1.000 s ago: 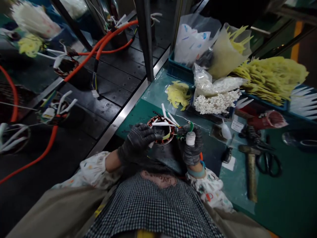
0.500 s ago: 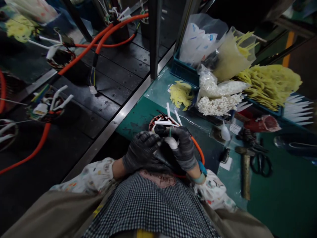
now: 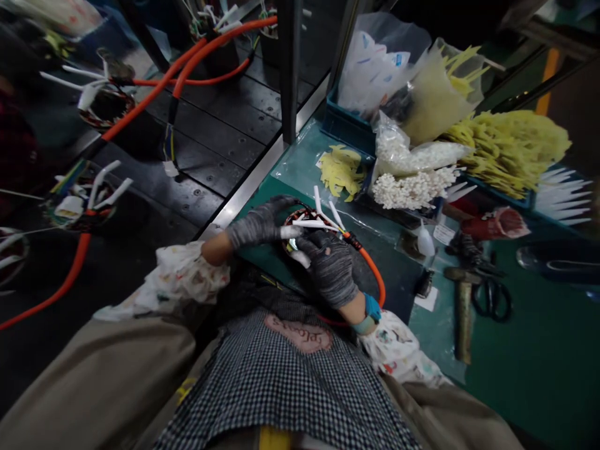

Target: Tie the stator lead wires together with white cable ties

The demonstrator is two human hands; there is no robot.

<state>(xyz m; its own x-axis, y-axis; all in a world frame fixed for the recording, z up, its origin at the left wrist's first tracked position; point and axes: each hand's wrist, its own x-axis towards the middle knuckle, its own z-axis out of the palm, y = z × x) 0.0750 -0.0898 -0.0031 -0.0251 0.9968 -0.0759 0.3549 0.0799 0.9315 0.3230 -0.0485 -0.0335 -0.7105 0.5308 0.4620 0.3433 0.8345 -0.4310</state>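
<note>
A wound motor stator (image 3: 294, 220) lies between the left hand (image 3: 260, 225) and right hand (image 3: 329, 269), white sleeved leads (image 3: 315, 224) fanning upward, orange cable (image 3: 370, 270) trailing rightward

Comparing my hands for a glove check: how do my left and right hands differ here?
The left hand is stretched out flat, its glove looking paler grey, while the right hand is curled and darker. The left wrist is bare; the right has a blue wristband. Both are gloved and sit at the wound stator.
</note>
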